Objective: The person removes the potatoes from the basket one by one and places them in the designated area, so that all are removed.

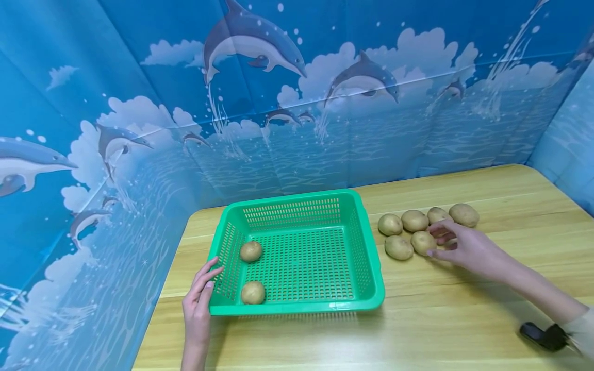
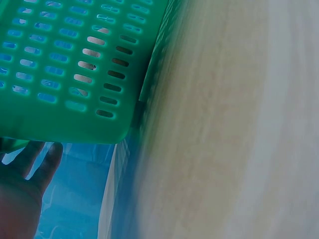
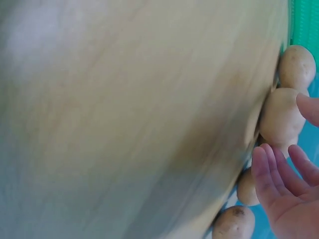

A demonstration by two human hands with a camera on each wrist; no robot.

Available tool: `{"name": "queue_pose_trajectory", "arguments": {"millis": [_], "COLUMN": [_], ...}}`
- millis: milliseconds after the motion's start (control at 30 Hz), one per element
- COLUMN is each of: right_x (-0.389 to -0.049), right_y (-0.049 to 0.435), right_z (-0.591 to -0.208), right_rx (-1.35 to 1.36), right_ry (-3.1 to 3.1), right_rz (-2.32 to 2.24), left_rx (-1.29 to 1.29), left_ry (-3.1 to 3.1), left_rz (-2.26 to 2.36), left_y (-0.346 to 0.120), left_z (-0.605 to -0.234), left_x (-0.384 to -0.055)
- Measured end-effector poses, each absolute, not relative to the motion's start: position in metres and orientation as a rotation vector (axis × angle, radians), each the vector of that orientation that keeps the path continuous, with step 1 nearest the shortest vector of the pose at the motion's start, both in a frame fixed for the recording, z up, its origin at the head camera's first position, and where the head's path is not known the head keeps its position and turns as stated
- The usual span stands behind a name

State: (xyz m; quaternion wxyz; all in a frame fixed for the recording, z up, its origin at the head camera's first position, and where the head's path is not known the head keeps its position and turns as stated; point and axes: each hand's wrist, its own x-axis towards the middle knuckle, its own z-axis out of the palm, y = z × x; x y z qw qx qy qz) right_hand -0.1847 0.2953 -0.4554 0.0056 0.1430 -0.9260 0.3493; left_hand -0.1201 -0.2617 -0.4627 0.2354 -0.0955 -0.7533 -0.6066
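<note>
A green plastic basket point(image 1: 297, 309) with slotted walls sits on the table and holds two potatoes, one potato point(image 1: 251, 251) behind the other potato point(image 1: 253, 292), both near its left wall. My left hand point(image 1: 198, 301) rests at the left rim, fingers fairly straight and reaching over the edge. To the right of the basket, my right hand point(image 1: 468, 250) reaches around a potato point(image 1: 423, 242) in the front row. Its thumb and spread fingers stand on either side of that potato in the right wrist view, the fingers nearly straight.
Beside the front potato point(image 1: 398, 248), several more lie in a back row, from a potato point(image 1: 390, 224) near the basket to a potato point(image 1: 464, 215) at the far right. The wooden table point(image 1: 510, 206) meets a blue dolphin-print curtain point(image 1: 352, 129) behind and at the sides.
</note>
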Motion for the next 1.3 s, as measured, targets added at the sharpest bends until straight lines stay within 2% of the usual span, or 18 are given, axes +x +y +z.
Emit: {"name": "queue_pose_trajectory", "arguments": {"millis": [467,1300], "right_x": [-0.176,-0.17], "right_y": [0.282,0.22], "right_z": [-0.432,-0.394], "right_rx": [0.465,0.766], "right_ry": [-2.767,-2.766], "right_rz": [1.033,1.217], "left_rx": [-0.275,-0.238], "left_ry": [-2.054,-2.097], "left_rz": [-1.668,-1.68], "left_y": [-0.262,-0.263], "left_z": [-0.462,-0.462], "left_x": [-0.122,-0.12]}}
